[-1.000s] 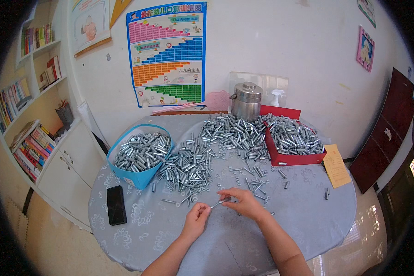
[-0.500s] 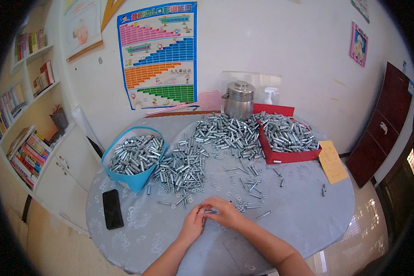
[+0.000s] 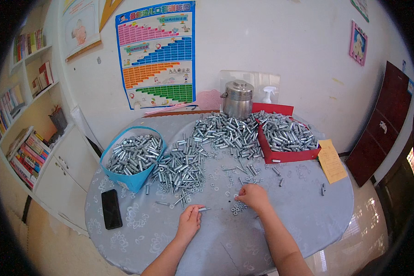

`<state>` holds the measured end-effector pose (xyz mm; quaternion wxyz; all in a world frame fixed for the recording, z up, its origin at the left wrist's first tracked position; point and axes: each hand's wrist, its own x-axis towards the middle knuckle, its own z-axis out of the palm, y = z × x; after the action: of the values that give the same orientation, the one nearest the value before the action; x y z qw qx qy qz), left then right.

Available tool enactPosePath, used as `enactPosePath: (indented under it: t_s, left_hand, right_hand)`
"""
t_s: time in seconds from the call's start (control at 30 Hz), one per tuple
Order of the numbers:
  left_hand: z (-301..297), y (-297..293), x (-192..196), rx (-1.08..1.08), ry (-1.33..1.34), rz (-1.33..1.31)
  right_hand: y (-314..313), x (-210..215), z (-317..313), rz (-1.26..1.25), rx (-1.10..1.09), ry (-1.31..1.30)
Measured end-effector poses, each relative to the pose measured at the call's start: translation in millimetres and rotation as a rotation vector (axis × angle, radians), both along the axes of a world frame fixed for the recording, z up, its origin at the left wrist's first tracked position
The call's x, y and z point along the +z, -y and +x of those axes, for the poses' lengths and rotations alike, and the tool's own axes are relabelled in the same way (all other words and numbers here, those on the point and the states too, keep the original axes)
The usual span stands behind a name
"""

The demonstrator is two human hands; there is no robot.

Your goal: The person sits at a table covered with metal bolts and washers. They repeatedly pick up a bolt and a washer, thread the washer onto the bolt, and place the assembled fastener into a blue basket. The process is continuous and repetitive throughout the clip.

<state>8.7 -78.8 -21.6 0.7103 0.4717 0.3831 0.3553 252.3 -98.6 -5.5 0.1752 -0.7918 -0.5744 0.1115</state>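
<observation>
Pinching a bolt (image 3: pixel 204 209) at its 2 o'clock: left hand (image 3: pixel 188 224); right hand (image 3: pixel 254 198) has rings (image 3: pixel 236 209) at 8 o'clock, can't tell its grip tbh.

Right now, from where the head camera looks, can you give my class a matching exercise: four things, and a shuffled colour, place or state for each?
Things:
1. Lidded pot
2. Left hand
3. Phone
4. Red box

Descriptions:
A. Black, lying flat
B. Heaped with metal parts, beside yellow paper
C. Silver, standing upright
D. Holding a slim metal piece

Pairs: 1-C, 2-D, 3-A, 4-B
</observation>
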Motion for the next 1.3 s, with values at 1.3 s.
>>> enactPosePath:
  t_s: [1.3]
  left_hand:
    - [-6, -4, 1, -0.061, 0.369, -0.388]
  right_hand:
    - [-3, -2, -73, 0.276, 0.376, -0.752]
